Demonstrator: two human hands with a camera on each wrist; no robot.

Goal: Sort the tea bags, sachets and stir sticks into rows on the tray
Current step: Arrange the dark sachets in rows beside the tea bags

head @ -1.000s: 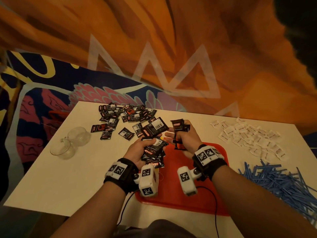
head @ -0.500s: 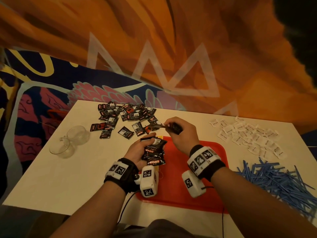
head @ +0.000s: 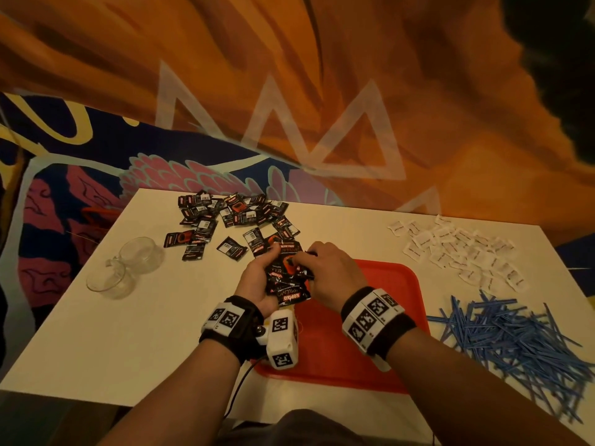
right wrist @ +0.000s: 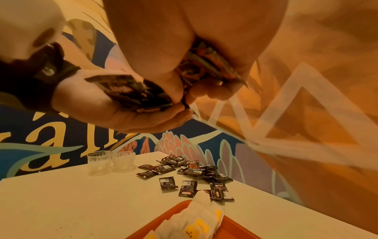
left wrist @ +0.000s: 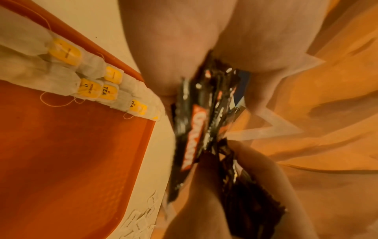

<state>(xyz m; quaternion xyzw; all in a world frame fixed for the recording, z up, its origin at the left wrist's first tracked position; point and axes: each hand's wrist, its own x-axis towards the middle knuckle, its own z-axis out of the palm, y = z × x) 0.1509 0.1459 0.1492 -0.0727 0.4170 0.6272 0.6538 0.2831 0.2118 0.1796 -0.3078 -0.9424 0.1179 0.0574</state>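
My left hand (head: 257,278) cups a stack of black coffee sachets (head: 288,278) above the far left corner of the red tray (head: 396,284). My right hand (head: 325,268) presses onto the same stack from the right, thumb and fingers pinching sachets (right wrist: 196,69). In the left wrist view the stack (left wrist: 196,129) stands edge-on between both hands. A row of tea bags (left wrist: 92,84) with yellow tags lies along the tray's left rim (left wrist: 85,46). More loose black sachets (head: 231,217) lie scattered on the table beyond the hands.
Two clear glass cups (head: 128,265) stand at the table's left. White sachets (head: 460,249) lie in a heap at the far right. Blue stir sticks (head: 515,342) are piled at the near right. The white table (head: 112,333) ends against a painted wall.
My right hand, which held a sachet up over the tray, went forward to the loose sachets and has now come back onto the stack in my left hand.
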